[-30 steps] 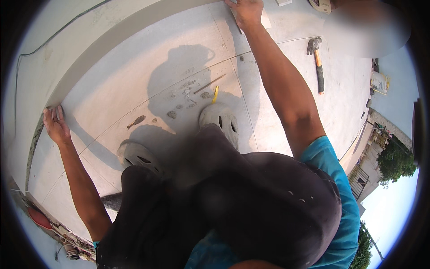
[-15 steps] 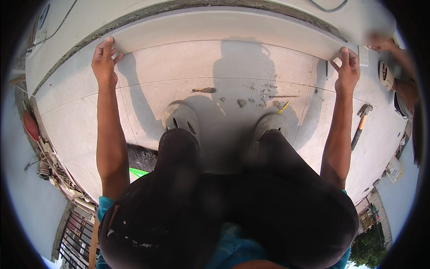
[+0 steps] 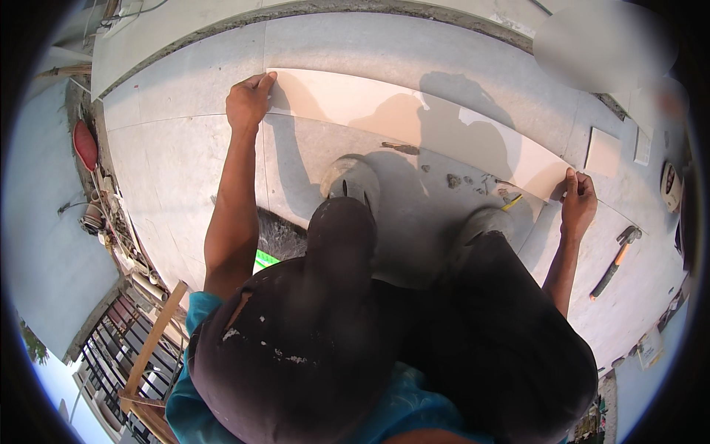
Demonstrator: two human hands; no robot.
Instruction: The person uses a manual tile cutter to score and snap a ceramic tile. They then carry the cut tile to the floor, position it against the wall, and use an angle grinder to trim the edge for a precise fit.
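A long, narrow pale tile strip is stretched out between my hands, shadows falling across it. My left hand pinches its left end. My right hand grips the other end, lower at the right. Under the strip, bits of grey debris, a thin brown scrap and a short yellow piece lie on the tiled floor. A claw hammer lies to the right of my right hand.
A pale ledge with a rough edge runs across the back. A square tile lies at right, near another person's shoe. Pipes and scraps, a red object and a wooden frame are along the left.
The strip has come down and away from the ledge toward my feet, angled with its right end lower. My left hand has moved rightward, my right hand downward, both still on it.
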